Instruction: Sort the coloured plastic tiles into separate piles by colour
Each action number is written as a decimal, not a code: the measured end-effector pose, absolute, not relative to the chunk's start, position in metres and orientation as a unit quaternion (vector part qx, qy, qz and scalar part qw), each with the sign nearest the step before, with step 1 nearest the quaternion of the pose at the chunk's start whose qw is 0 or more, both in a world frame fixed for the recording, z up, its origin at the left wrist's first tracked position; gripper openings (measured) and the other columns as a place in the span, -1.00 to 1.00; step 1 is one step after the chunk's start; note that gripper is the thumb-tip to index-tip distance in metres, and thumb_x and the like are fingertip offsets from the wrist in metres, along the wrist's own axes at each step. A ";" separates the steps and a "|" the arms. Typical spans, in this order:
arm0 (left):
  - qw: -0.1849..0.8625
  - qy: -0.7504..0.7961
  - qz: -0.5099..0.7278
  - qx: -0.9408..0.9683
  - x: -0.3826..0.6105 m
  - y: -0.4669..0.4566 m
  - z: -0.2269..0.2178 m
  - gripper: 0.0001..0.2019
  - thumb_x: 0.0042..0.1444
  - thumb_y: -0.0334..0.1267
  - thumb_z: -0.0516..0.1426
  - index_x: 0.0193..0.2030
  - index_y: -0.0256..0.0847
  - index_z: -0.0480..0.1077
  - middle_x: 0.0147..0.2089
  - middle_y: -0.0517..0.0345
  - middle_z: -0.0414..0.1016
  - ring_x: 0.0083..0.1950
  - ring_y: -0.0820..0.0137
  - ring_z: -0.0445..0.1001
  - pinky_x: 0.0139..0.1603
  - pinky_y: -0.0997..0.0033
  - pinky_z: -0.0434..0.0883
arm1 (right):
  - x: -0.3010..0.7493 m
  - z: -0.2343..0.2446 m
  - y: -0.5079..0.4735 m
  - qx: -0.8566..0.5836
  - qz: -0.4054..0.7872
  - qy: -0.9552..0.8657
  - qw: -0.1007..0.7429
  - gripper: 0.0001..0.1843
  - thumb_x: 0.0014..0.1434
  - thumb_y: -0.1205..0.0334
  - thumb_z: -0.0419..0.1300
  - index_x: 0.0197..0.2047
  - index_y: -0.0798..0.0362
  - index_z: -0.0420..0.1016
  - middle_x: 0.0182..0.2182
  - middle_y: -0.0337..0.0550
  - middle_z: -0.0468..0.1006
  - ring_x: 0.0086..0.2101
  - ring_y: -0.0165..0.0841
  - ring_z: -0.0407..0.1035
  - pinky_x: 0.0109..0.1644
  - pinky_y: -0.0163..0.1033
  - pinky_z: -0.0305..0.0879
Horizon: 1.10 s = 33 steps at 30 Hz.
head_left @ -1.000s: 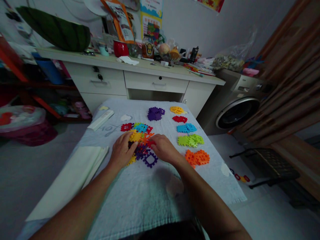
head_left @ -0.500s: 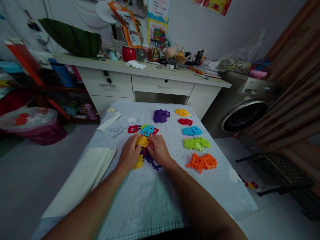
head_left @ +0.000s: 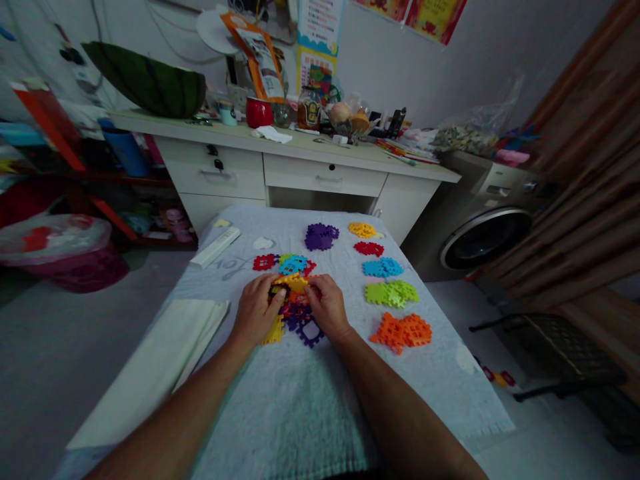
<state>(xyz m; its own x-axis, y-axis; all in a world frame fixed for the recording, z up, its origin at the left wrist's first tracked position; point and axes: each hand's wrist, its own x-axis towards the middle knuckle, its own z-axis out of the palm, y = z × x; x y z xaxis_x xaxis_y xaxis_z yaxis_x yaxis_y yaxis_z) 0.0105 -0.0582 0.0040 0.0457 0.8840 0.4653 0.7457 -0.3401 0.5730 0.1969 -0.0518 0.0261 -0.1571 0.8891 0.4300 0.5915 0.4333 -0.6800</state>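
Both hands are at a mixed pile of toothed plastic building pieces, in the middle of the cloth-covered table (head_left: 300, 413). My left hand (head_left: 257, 307) is closed at the left end of a yellow building piece (head_left: 294, 283). At that piece's right end, my right hand (head_left: 327, 303) has its fingertips pressed together; they partly hide what they grip. Below the hands lie purple pieces (head_left: 310, 333), red and orange ones, and another yellow piece (head_left: 273, 331). Just beyond them are blue pieces (head_left: 294, 265) and a red piece (head_left: 263, 262).
Sorted by colour, piles of orange (head_left: 403, 331), green (head_left: 391, 293), blue (head_left: 383, 267), red (head_left: 369, 249) and yellow pieces (head_left: 362, 230) line the right side. A purple pile (head_left: 321, 236) lies farther back. White box (head_left: 216, 247) and folded cloth (head_left: 150, 373) are at left.
The yellow piece between my hands has been raised and tipped, with orange and red pieces now showing beneath it. My right hand has shifted slightly right. The view has tilted a little.
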 end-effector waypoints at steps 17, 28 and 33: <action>0.093 0.578 0.360 0.726 0.011 -0.060 0.004 -0.62 0.24 -0.06 0.01 0.10 -0.16 0.35 0.14 -0.02 0.43 0.16 0.15 0.37 0.21 0.02 0.29 | 0.283 0.089 0.057 -0.536 0.442 -0.449 0.562 -0.87 -0.08 0.34 0.24 -0.42 0.09 0.34 -0.60 -0.36 0.39 -0.58 -0.52 0.34 -0.52 -0.44 0.27; 0.099 0.581 0.359 0.724 0.011 -0.061 0.003 -0.62 0.23 -0.06 0.02 0.12 -0.13 0.33 0.16 -0.02 0.42 0.18 0.14 0.36 0.22 -0.01 0.28 | 0.325 0.071 0.157 -0.673 0.389 -0.298 0.554 -0.84 0.04 0.53 0.16 -0.44 0.11 0.30 -0.69 -0.39 0.32 -0.68 -0.58 0.26 -0.56 -0.48 0.28; 0.111 0.585 0.363 0.716 0.012 -0.061 0.004 -0.62 0.21 -0.07 0.04 0.12 -0.11 0.34 0.14 0.00 0.44 0.18 0.13 0.38 0.21 0.00 0.30 | 0.320 0.059 0.180 -0.686 0.396 -0.284 0.540 -0.83 0.05 0.50 0.20 -0.40 0.09 0.29 -0.69 -0.41 0.29 -0.69 -0.54 0.24 -0.63 -0.47 0.25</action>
<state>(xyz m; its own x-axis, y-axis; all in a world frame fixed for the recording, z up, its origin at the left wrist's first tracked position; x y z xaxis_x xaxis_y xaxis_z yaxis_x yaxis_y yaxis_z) 0.0116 -0.0611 0.0036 0.0513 0.9192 0.3905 0.7572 -0.2908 0.5848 0.3202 0.1803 0.0594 0.5254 0.8173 -0.2367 -0.0381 -0.2554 -0.9661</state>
